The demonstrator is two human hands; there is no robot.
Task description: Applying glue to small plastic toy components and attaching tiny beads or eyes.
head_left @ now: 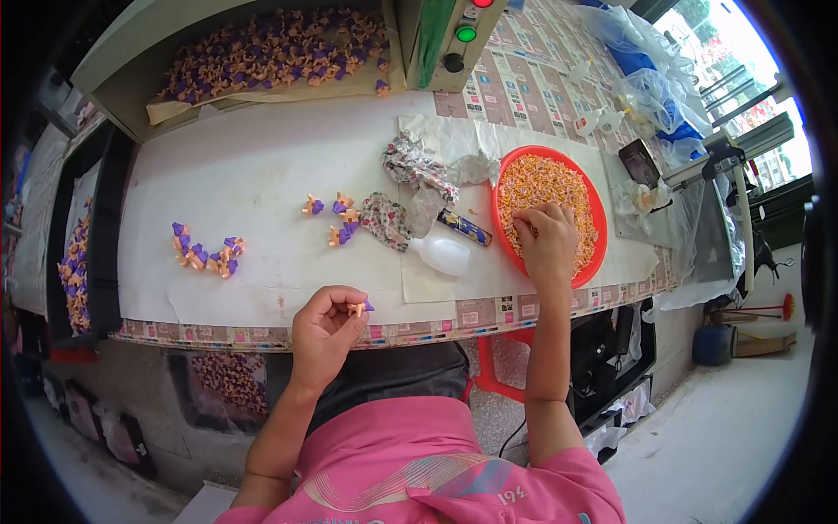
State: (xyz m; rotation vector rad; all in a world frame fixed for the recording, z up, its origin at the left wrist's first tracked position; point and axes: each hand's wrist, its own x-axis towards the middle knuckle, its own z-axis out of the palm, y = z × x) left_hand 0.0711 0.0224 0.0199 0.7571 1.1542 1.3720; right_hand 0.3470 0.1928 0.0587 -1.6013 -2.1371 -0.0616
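Over the front edge of the table, my left hand (325,336) is closed, pinching a small peach and purple plastic figure part (360,307) between thumb and fingertips. My right hand (548,240) reaches into a round red basin (601,210) full of tiny orange and white pieces (546,179). Its fingertips are drawn together at the pieces; whatever they pinch is too small to make out. Left of the basin lie a white squeeze bottle (443,256) and a dark blue patterned tube (465,227). Several loose figure parts (342,210) sit beyond my left hand.
A curved row of figure parts (207,256) lies at left. Many more fill an open metal cabinet (271,57) behind and a black tray (109,227) at far left. Crumpled floral cloths (388,218) lie mid-table. A phone (640,163) and a clamped stand (724,157) are at right.
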